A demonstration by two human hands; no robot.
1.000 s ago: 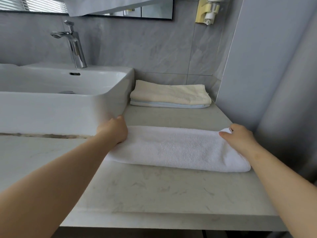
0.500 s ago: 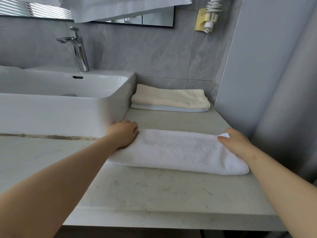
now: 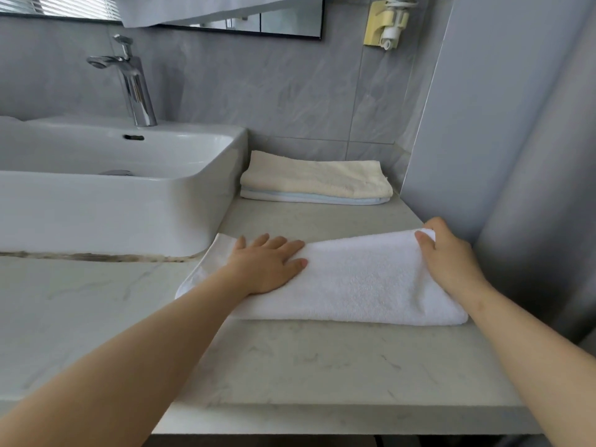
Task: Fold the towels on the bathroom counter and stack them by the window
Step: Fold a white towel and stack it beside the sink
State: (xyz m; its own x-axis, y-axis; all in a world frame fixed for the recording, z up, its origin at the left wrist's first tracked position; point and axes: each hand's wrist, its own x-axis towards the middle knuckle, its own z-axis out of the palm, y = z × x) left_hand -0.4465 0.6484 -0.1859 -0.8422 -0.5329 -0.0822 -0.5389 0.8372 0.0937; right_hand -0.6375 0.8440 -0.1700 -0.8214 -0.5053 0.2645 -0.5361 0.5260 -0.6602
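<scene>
A white towel point(image 3: 354, 282), folded into a long strip, lies across the marble counter point(image 3: 322, 359) in front of me. My left hand point(image 3: 267, 266) presses flat on its left part, fingers straight. My right hand point(image 3: 448, 256) grips the towel's right far corner, thumb on top and fingers curled round the edge, lifting it slightly. Behind, against the wall, a folded cream towel point(image 3: 316, 177) lies on a folded pale blue towel point(image 3: 309, 198).
A white basin point(image 3: 106, 201) with a chrome tap point(image 3: 132, 82) stands on the counter to the left. A grey wall panel point(image 3: 500, 124) closes off the right side. A mirror's lower edge and a yellow wall holder point(image 3: 383, 22) are above.
My left hand has slid right along the towel and flattened on it. My right hand has raised the far right corner a little.
</scene>
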